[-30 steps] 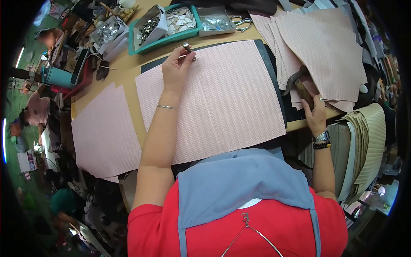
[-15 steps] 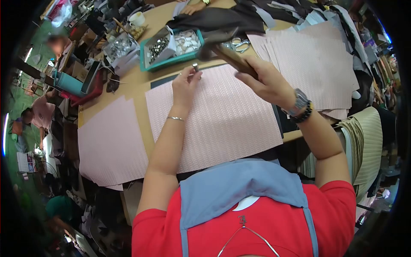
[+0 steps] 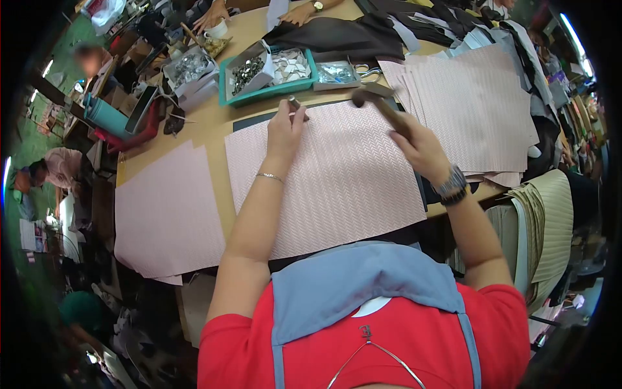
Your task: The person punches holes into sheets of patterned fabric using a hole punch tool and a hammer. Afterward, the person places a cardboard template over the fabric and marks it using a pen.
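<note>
One pink sheet [image 3: 343,188] lay over a dark board [image 3: 251,121] on the surface [image 3: 216,165]. Right grip [image 3: 418,144] was clamped on a hammer [image 3: 387,117]. Left grip [image 3: 285,129] was pinched around a metal rod [image 3: 294,102] near the sheet's far edge. Beyond stood a teal tray [image 3: 271,93]; farther, dark cloth [image 3: 330,37] lay near another person's hand [image 3: 298,13].

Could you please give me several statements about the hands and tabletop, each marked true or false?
1. The right hand holds a brown-handled hammer with a dark head. True.
2. The left hand is empty. False: that hand holds a short silver metal rod.
3. The hammer touches the rod. False: they are apart.
4. The turquoise rectangular tray stands beyond the pale pink textured sheet, seen from the person. True.
</note>
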A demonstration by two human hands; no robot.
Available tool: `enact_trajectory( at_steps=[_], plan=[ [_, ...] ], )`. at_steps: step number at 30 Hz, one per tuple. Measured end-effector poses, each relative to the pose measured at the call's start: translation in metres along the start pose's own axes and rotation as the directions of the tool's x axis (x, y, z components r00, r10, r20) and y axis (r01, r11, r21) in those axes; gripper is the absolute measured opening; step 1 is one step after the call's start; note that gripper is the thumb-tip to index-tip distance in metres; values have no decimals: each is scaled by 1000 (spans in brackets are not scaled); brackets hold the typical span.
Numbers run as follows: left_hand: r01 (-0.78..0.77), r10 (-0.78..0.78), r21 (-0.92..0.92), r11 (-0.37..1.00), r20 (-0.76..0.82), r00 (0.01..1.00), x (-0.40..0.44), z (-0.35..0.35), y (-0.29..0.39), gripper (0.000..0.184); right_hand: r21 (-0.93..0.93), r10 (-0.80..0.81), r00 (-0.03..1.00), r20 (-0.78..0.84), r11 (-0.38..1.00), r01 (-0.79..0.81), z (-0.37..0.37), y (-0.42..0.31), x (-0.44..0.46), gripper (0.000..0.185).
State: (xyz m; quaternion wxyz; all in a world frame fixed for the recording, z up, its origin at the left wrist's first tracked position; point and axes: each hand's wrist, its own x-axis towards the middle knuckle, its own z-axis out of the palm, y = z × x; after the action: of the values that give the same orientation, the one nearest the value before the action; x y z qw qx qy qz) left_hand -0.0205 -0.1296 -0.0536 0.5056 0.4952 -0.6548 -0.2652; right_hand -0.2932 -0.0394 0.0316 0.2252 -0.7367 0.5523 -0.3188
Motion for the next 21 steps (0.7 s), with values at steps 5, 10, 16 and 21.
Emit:
enact_trajectory(
  at_steps=[5, 10, 16, 21],
  plan=[
    [143, -254, -559, 817, -127, 959, 10, 0, -24, 9, -475, 208, 927, -313, 811, -343, -35, 78, -97, 39],
    [264, -421, -703, 660, -55, 906, 12, -31, -34, 8, -545, 71, 972, -224, 817, -185, -28, 73, -106, 45],
    [303, -256, 505, 808, -163, 953, -44, -140, -23, 33, -544, 18, 996, -84, 837, -61, 54, 27, -72, 53],
    [403, -388, 825, 395, -248, 888, -104, -205, -12, 48, 91, -30, 978, -204, 995, 50, 58, 26, -56, 29]
  ],
)
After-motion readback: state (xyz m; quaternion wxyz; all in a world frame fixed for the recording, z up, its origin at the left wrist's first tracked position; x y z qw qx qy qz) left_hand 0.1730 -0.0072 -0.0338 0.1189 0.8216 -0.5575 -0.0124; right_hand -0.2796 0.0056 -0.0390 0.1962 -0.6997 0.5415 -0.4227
